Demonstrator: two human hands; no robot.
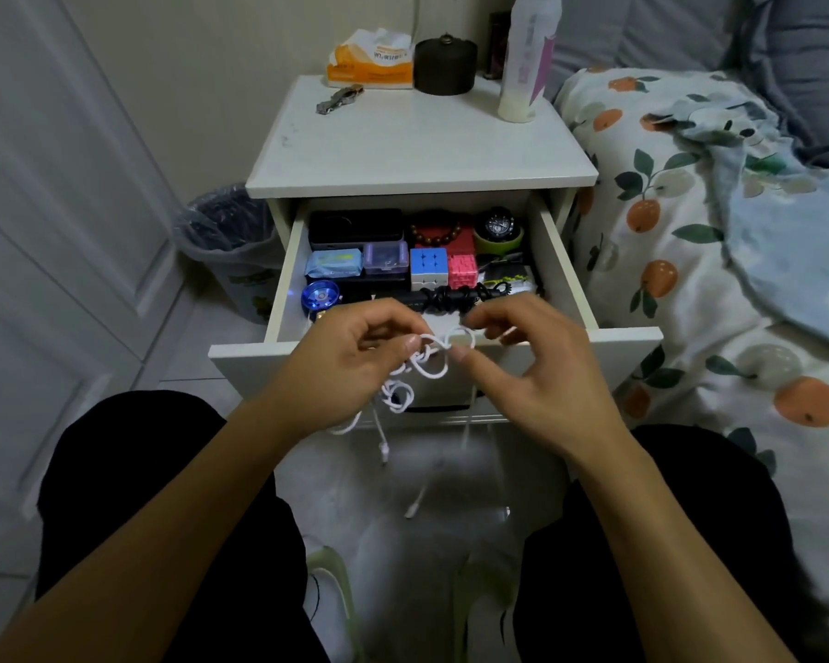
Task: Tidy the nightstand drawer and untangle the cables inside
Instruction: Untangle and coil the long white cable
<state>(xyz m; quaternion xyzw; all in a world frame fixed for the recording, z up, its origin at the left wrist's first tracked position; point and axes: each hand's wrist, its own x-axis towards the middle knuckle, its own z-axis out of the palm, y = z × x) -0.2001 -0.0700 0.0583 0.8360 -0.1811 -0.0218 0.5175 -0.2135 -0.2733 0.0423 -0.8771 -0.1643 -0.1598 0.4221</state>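
My left hand and right hand work a knotted white cable just in front of the open nightstand drawer, above my knees. The left thumb and curled fingers pinch the tangle on one side; the right thumb and forefinger nip a loop on the other, its remaining fingers loosely spread. Loose ends with plugs dangle below the hands toward the floor.

Inside the drawer, a coiled black cable lies along the front edge. Behind it, near the middle, sit a puzzle cube and a pink cube side by side. A blue yo-yo rests at the front left corner, a blue tissue packet and a small clear purple case behind it. A black case fills the back left corner, a bead bracelet lies at the back centre, and a wristwatch at the back right.

On the nightstand top, a tissue pack, a dark round jar and a white bottle line the back edge.
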